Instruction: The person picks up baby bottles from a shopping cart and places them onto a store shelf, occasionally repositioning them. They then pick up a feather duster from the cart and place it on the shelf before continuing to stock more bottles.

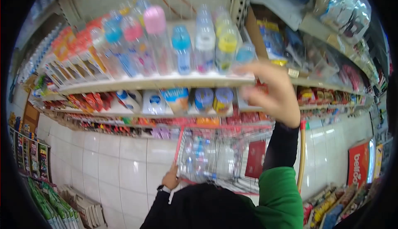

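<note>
My right hand is raised at the right end of a white shelf, thumb and fingers apart and blurred. Its fingertips overlap the lower part of a small bottle with a teal cap. Beside that bottle stand baby bottles with a yellow cap, a white cap, a blue cap and a tall pink cap. Lower down, my left hand, with a watch on its wrist, grips the red handle of a shopping cart. Clear plastic bottles lie inside the cart.
Orange-and-white boxes fill the shelf's left part. Tubs and packs line the shelf below. Packaged goods sit on the right-hand shelves. A yellow pole stands right of the cart on the tiled floor. Green packs are at lower left.
</note>
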### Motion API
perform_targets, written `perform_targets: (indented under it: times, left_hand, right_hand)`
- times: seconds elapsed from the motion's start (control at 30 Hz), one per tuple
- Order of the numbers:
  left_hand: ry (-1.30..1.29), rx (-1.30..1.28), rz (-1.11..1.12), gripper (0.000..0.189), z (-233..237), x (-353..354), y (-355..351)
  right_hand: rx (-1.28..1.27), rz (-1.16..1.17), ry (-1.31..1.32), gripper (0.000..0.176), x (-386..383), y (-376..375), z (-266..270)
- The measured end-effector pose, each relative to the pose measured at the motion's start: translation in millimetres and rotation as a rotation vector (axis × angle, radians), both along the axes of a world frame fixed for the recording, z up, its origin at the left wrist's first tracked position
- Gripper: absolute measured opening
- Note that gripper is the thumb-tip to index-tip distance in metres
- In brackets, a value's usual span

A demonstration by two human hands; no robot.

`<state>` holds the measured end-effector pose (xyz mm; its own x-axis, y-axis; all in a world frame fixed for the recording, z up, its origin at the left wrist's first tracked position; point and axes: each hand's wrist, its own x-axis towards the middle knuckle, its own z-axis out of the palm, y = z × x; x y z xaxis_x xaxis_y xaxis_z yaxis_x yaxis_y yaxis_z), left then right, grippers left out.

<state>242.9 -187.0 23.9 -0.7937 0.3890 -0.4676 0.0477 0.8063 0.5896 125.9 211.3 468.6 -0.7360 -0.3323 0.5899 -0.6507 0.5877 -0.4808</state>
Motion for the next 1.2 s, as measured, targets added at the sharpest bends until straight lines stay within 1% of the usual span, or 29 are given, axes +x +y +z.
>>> perform_targets:
  times: [0.03,0.07,0.1,0.13,0.17,0.23,0.3,0.37,0.4,0.47,0.5,0.57,0.6,0.67,0.7,0.73,0.8,0.87,0.93,0.97,1.0,1.07,1.1,1.13,1.2]
  left_hand:
    - [0.068,0.004,-0.056,0.081,13.7,0.1,2.7]
    - [0.151,0.012,-0.108,0.077,26.9,-2.7,5.5]
    - [0.131,0.021,-0.113,0.078,34.1,-4.0,7.3]
    - [0.097,-0.003,-0.123,0.078,37.2,-5.5,7.5]
    - [0.089,-0.014,-0.127,0.078,39.9,-7.4,7.8]
    - [0.064,-0.033,-0.131,0.078,46.1,-8.2,9.7]
    - [0.048,-0.061,-0.103,0.078,51.2,-9.3,13.9]
    - [0.048,-0.088,-0.107,0.079,55.2,-8.2,15.4]
    - [0.057,-0.114,-0.111,0.080,54.9,-9.3,15.5]
    - [0.059,-0.108,-0.109,0.081,49.2,-9.7,12.9]
    - [0.042,-0.073,-0.100,0.081,49.0,-10.2,12.4]
    - [0.011,-0.019,-0.073,0.081,53.8,-11.7,15.5]
    - [0.016,-0.030,-0.069,0.081,51.5,-10.9,15.4]
    - [0.124,-0.013,-0.105,0.079,46.5,-9.7,13.5]
    - [0.067,-0.037,-0.095,0.079,49.9,-11.2,15.8]
    - [0.066,-0.051,-0.087,0.079,50.6,-12.2,17.7]
    - [0.070,-0.006,-0.088,0.079,52.1,-12.2,19.2]
    - [0.054,-0.008,-0.075,0.079,52.0,-12.6,20.2]
    - [0.028,-0.005,-0.064,0.080,52.8,-11.0,21.1]
    - [0.031,-0.009,-0.062,0.080,52.8,-11.3,22.0]
    - [0.036,-0.010,-0.061,0.080,53.2,-12.1,23.0]
    - [0.030,-0.003,-0.057,0.081,54.5,-12.4,23.9]
    - [0.032,0.015,-0.051,0.081,54.2,-12.4,23.9]
    - [0.034,0.032,-0.046,0.081,53.8,-12.5,23.8]
    - [0.035,0.026,-0.044,0.081,53.1,-12.1,23.5]
  right_hand:
    - [-0.012,0.216,-0.392,0.036,19.7,7.5,-16.1]
    - [0.030,0.459,-0.450,0.043,27.1,17.3,-46.6]
    - [0.006,0.575,-0.676,0.043,36.2,25.7,-79.3]
    - [-0.046,0.572,-0.935,0.045,46.3,38.6,-127.7]
    - [-0.066,0.415,-1.198,0.043,58.0,46.9,-166.1]
    - [-0.597,0.137,-1.324,0.035,91.0,71.8,-298.2]
    - [-0.927,-0.270,-1.308,0.030,119.1,79.6,-390.5]
    - [-0.809,-0.646,-1.202,0.030,147.7,96.3,-504.7]
    - [-0.664,-0.772,-1.194,0.037,157.4,107.1,-570.0]
    - [-0.220,-0.853,-1.175,0.049,152.1,103.6,-589.1]
    - [-0.224,-0.844,-1.174,0.049,142.5,97.2,-587.4]
    - [0.100,-1.004,-1.010,0.051,124.7,88.1,-589.9]
    - [0.090,-0.995,-1.010,0.051,117.8,94.5,-608.6]
    - [0.196,-0.994,-0.914,0.068,101.7,104.6,-640.7]
    - [0.231,-0.988,-0.999,0.068,94.2,105.4,-638.0]
    - [0.224,-0.973,-1.004,0.068,88.5,105.4,-634.6]
    - [0.295,-0.937,-1.064,0.070,86.7,109.8,-645.1]
    - [0.327,-0.925,-1.088,0.068,84.1,101.4,-650.5]
    - [0.544,-0.987,-1.052,0.056,86.4,89.2,-639.7]
    - [0.568,-1.005,-1.023,0.050,88.6,83.5,-632.7]
    - [0.571,-0.996,-1.031,0.050,91.8,78.9,-626.6]
    - [0.509,-1.018,-1.072,0.042,96.8,73.4,-618.2]
    - [0.502,-1.006,-1.150,0.064,100.6,71.8,-627.7]
    - [0.505,-1.001,-1.152,0.064,110.0,70.2,-635.3]
    - [0.293,-0.952,-1.222,0.063,126.4,59.4,-627.7]
